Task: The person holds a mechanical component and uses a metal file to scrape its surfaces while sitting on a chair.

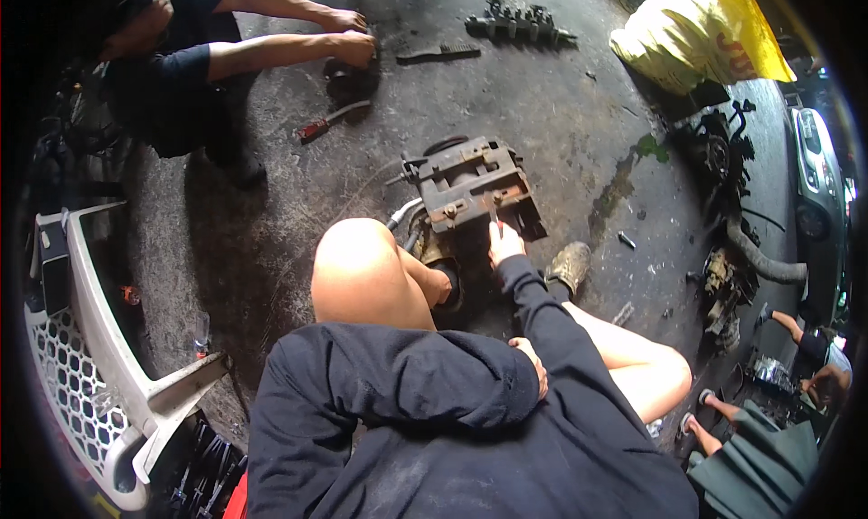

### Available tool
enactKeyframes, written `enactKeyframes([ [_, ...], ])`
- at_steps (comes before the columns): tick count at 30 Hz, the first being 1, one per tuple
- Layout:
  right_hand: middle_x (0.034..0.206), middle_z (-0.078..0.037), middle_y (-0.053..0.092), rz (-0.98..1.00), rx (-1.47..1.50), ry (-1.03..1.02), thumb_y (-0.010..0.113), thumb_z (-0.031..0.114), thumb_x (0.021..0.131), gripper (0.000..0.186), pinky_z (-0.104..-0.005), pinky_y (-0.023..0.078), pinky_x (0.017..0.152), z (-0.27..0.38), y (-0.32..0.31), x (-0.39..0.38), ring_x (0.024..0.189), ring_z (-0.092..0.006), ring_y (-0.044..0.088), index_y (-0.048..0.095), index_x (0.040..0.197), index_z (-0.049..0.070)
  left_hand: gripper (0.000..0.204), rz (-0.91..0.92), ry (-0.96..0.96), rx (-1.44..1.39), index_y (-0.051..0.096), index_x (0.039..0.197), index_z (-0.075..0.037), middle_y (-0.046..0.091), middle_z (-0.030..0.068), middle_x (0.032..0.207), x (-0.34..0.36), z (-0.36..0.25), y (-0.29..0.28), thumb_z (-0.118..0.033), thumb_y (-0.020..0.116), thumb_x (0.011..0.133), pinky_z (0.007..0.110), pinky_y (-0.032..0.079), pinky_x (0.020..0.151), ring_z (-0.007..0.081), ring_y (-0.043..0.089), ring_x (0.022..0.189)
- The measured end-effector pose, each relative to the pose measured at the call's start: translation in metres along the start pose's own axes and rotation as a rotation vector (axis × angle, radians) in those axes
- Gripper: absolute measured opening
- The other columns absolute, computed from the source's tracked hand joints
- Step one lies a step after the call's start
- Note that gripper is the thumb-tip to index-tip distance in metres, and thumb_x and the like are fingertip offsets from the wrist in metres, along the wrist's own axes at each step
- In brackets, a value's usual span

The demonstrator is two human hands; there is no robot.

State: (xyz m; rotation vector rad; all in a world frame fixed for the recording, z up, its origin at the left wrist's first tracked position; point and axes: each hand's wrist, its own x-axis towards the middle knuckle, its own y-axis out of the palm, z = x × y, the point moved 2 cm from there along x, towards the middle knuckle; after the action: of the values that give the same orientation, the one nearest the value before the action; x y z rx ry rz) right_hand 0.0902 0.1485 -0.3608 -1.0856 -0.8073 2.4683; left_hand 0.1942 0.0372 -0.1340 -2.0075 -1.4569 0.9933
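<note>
A dark metal assembly (475,180) with a flat slotted bracket and rusty bolts stands on the floor before my feet. My right hand (507,246) is closed around a short, thin tool (495,219), its tip at the bracket's near edge; I cannot make out the tool's kind. My left arm lies folded across my lap. My left hand (532,367) rests against my right sleeve, its fingers mostly hidden. Beside my left shoe, a pale hose (404,213) reaches the assembly.
At the upper left, a co-worker's hands (354,38) are over a dark round part. A red-handled tool (314,130), a brush-like tool (438,54) and a shaft assembly (522,23) lie beyond. Yellow sack (696,35) and engine parts (723,284) are right, white bumper (108,293) left.
</note>
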Motion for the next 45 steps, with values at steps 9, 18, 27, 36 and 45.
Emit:
enactKeyframes([
  [9, 0.056, -0.008, 0.054, -0.158, 0.056, -0.227, 0.052, 0.042, 0.096, 0.037, -0.0339, 0.040, 0.040, -0.062, 0.008, 0.039, 0.042, -0.0164, 0.050, 0.062, 0.108, 0.008, 0.020, 0.153, 0.014, -0.001, 0.069, 0.090, -0.017, 0.067, 0.0051, 0.078, 0.013, 0.005, -0.001, -0.031, 0.056, 0.082, 0.059, 0.039, 0.072, 0.0293, 0.062, 0.072],
  [18, 0.062, -0.012, 0.060, -0.049, 0.054, -0.047, 0.050, 0.043, 0.096, 0.040, -0.0363, 0.049, 0.046, -0.012, -0.002, 0.009, 0.049, -0.0212, 0.060, 0.062, 0.108, 0.007, 0.018, 0.162, -0.041, -0.024, 0.066, 0.084, -0.017, 0.064, 0.0045, 0.073, 0.013, 0.005, 0.005, -0.032, 0.056, 0.081, 0.057, 0.037, 0.072, 0.0287, 0.059, 0.068],
  [27, 0.098, -0.024, 0.066, -0.145, -0.115, -0.099, 0.050, 0.044, 0.094, 0.044, -0.0444, 0.050, 0.081, 0.006, -0.014, -0.002, 0.093, -0.0424, 0.062, 0.062, 0.115, 0.007, 0.017, 0.155, -0.017, 0.015, 0.062, 0.079, -0.017, 0.060, 0.0040, 0.068, 0.000, 0.000, 0.001, -0.033, 0.056, 0.080, 0.055, 0.035, 0.072, 0.0282, 0.056, 0.064],
  [36, 0.094, -0.026, 0.065, -0.062, 0.001, -0.029, 0.050, 0.044, 0.095, 0.042, -0.0455, 0.050, 0.079, 0.003, -0.008, -0.002, 0.092, -0.0421, 0.063, 0.063, 0.105, 0.005, 0.019, 0.132, -0.016, 0.001, 0.059, 0.073, -0.017, 0.057, 0.0035, 0.063, -0.005, -0.010, 0.005, -0.034, 0.055, 0.079, 0.054, 0.033, 0.072, 0.0276, 0.053, 0.060],
  [45, 0.105, -0.025, 0.064, -0.150, -0.091, -0.025, 0.049, 0.047, 0.094, 0.046, -0.0469, 0.048, 0.087, 0.019, -0.013, -0.007, 0.102, -0.0439, 0.059, 0.063, 0.112, 0.008, 0.019, 0.007, -0.007, 0.092, 0.060, 0.080, -0.015, 0.058, 0.0029, 0.065, -0.004, -0.012, 0.005, -0.034, 0.054, 0.081, 0.056, 0.033, 0.072, 0.0267, 0.055, 0.061],
])
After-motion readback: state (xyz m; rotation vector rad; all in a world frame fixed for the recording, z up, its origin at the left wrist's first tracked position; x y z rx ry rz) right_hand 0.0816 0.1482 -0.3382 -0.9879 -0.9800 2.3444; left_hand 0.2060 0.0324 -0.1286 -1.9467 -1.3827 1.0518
